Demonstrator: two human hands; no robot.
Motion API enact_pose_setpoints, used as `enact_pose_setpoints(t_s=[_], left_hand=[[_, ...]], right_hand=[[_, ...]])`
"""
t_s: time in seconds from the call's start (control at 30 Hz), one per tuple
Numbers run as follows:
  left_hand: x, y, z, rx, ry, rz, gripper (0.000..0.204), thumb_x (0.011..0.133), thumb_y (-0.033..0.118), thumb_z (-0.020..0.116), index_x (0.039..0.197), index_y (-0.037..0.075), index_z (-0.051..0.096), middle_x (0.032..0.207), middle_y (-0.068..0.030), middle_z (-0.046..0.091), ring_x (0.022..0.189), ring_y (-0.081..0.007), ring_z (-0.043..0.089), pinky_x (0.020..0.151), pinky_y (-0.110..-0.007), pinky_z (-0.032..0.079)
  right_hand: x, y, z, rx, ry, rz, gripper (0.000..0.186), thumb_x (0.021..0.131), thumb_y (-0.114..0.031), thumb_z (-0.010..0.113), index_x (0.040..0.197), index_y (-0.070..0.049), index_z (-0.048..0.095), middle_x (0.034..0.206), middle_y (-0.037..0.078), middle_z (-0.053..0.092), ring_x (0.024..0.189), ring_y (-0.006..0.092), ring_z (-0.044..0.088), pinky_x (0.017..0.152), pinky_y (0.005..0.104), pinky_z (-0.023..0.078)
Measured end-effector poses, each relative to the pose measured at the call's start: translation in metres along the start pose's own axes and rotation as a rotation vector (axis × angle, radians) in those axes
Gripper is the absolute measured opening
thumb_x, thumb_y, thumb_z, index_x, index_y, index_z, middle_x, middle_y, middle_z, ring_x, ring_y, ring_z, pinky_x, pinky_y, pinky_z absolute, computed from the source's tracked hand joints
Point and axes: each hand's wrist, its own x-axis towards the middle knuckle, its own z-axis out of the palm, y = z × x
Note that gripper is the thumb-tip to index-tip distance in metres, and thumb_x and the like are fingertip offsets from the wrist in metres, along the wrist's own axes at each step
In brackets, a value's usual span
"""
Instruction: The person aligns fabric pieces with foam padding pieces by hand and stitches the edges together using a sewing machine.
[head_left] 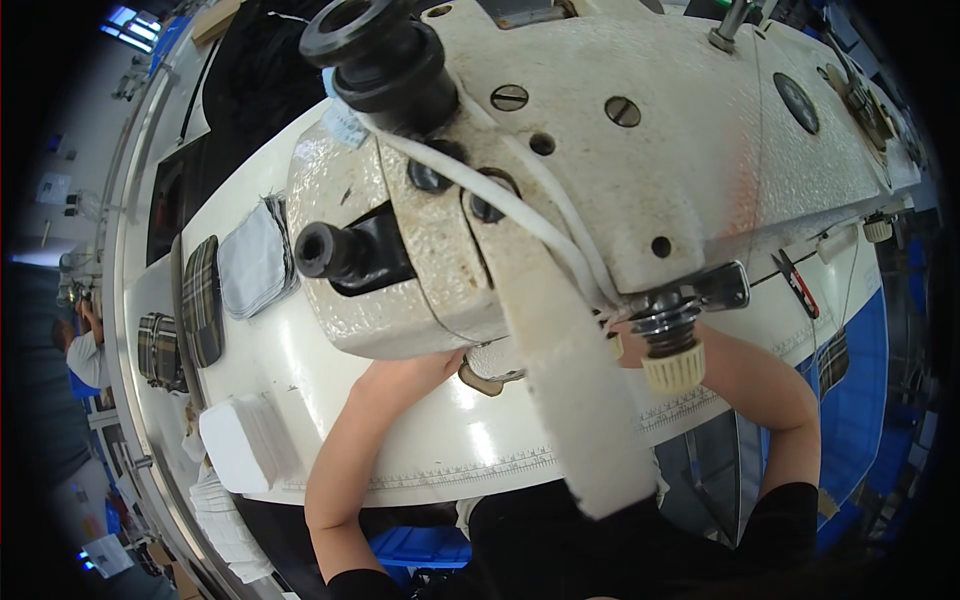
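A cream-coloured sewing machine [590, 180] fills the upper middle of the head view and hides most of both hands. My left hand [422, 372] reaches under the machine's left end, and only its back and wrist show; the fingers are out of sight. From the right, my right hand [632, 345] comes in behind the tension knob [673, 368], with its fingers covered too. Whatever the hands touch at the needle area cannot be seen. A pale flat strip [590, 430] hangs down in front of the machine, between my forearms.
Left on the white table [340, 420] lie a stack of grey-white fabric pieces [255, 262], plaid pieces [202, 300] and a stack of white pieces [238, 443]. Red-handled thread snips [797, 285] rest at the right. A ruler tape [480, 468] follows the front edge. Another person [85, 350] sits far left.
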Motion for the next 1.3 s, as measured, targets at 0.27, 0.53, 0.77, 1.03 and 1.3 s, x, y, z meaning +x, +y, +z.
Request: enact_pose_setpoints(t_s=[0.27, 0.53, 0.77, 1.03, 1.3], left_hand=[[0.005, 0.033, -0.008, 0.254, 0.146, 0.304, 0.039, 0.083, 0.01, 0.073, 0.122, 0.007, 0.068, 0.121, -0.0171, 0.066, 0.115, -0.038, 0.062, 0.1, -0.047, 0.048], [0.007, 0.03, 0.028, 0.031, 0.393, 0.283, 0.033, 0.082, 0.019, 0.08, 0.064, -0.003, 0.066, 0.071, -0.0178, 0.068, 0.063, -0.0347, 0.066, 0.064, -0.043, 0.055], [0.002, 0.032, 0.013, 0.158, 0.338, 0.334, 0.016, 0.086, 0.01, 0.075, 0.088, -0.005, 0.071, 0.084, -0.0168, 0.069, 0.072, -0.0328, 0.066, 0.067, -0.041, 0.053], [-0.033, 0.056, 0.01, 0.062, 0.163, 0.502, 0.037, 0.077, 0.001, 0.067, 0.114, -0.002, 0.071, 0.121, -0.012, 0.067, 0.116, -0.0294, 0.063, 0.097, -0.042, 0.053], [-0.019, 0.043, 0.009, 0.239, 0.135, 0.58, 0.042, 0.073, 0.0, 0.066, 0.115, -0.003, 0.069, 0.123, -0.0119, 0.065, 0.117, -0.0299, 0.063, 0.099, -0.043, 0.054]], right_hand=[[-0.005, 0.003, 0.006, -0.022, 0.004, -0.06, 0.006, 0.058, -0.009, 0.066, 0.062, -0.006, 0.062, 0.077, 0.008, 0.056, 0.073, 0.0289, 0.06, 0.066, 0.0459, 0.049], [-0.002, -0.002, 0.001, -0.058, -0.06, -0.053, 0.006, 0.059, -0.009, 0.065, 0.059, -0.005, 0.062, 0.075, 0.01, 0.055, 0.074, 0.0281, 0.061, 0.064, 0.0431, 0.05], [-0.003, 0.003, 0.009, -0.073, 0.034, -0.061, 0.007, 0.068, -0.01, 0.067, 0.071, -0.004, 0.064, 0.082, 0.008, 0.056, 0.07, 0.0245, 0.062, 0.061, 0.0384, 0.051], [0.003, -0.01, -0.019, 0.026, -0.093, -0.268, 0.013, 0.063, -0.011, 0.067, 0.063, -0.004, 0.055, 0.079, 0.008, 0.053, 0.067, 0.024, 0.059, 0.056, 0.0359, 0.05], [0.0, -0.003, 0.0, 0.0, 0.073, -0.152, 0.011, 0.062, -0.011, 0.067, 0.064, -0.005, 0.058, 0.074, 0.008, 0.055, 0.066, 0.0251, 0.061, 0.056, 0.0376, 0.051]])
